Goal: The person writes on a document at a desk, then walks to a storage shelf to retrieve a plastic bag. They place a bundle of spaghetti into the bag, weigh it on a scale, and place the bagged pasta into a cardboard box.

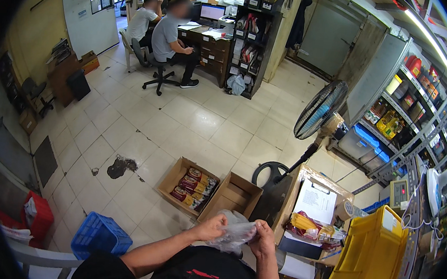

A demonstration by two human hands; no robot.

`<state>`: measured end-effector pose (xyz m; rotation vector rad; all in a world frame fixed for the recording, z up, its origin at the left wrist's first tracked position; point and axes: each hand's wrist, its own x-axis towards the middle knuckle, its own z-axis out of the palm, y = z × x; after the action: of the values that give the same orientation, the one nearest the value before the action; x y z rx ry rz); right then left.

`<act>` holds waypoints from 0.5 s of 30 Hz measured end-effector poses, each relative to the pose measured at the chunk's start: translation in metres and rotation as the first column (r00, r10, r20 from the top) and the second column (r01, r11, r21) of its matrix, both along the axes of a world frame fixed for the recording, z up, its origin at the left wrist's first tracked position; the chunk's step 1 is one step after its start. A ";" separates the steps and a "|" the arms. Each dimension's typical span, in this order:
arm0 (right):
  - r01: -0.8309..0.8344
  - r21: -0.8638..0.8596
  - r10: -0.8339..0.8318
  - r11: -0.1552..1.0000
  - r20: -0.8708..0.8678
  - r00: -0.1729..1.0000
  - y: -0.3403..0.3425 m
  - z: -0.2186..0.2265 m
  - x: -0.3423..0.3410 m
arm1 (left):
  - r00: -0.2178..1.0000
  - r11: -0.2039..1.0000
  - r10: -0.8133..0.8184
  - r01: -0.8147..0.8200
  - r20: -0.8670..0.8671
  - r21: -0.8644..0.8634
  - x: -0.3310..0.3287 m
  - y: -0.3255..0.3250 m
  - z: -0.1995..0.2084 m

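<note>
Between my two hands stretches a clear, crinkled plastic bag (233,233). The fingers of my left hand (210,228) pinch one side of it. My right hand (263,239) is closed on its other side, near the top. Just beyond the bag, an open cardboard box (236,195) stands on the floor. Left of that is another open cardboard box (171,174) with several maroon-and-yellow packets (193,187) in it. To the right of my right hand, a packet of what looks like spaghetti (311,227) lies on a box, beside a clipboard (315,202) with paper.
A pedestal fan (320,110) stands ahead on the right, near stocked shelves (394,103). Close on my right is a yellow crate (369,261). A blue crate (101,236) and a red crate (39,217) stand at left. Two people sit at a desk (212,52) farther off.
</note>
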<state>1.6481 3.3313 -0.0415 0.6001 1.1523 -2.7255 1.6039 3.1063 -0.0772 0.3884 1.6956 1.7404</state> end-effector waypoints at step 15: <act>-0.424 0.866 0.600 0.264 0.197 0.775 0.009 -0.029 0.016 | 0.692 0.764 0.494 -0.634 0.527 0.117 -0.016 -0.045 -0.036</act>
<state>1.6641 3.3398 -0.0705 -0.0344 2.3202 -1.4321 1.5883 3.0612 -0.1137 -0.4890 1.2610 2.3101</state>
